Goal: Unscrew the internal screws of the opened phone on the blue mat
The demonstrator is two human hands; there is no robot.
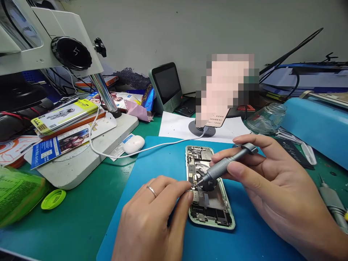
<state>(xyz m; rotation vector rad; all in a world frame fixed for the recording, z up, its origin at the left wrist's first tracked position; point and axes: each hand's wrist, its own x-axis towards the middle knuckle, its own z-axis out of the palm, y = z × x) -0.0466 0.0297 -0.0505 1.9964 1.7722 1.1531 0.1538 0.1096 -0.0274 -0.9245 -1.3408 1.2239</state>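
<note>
Opened phone (210,201): likely fragile; hold by rim (231,214). Right of it: right hand (277,181) closed around screwdriver (221,167). Left: left hand (152,210) nearly pinched, contents unclear.

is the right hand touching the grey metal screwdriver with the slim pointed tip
Touching: the head view shows the right hand holding the screwdriver, with the thumb against its handle.
</note>
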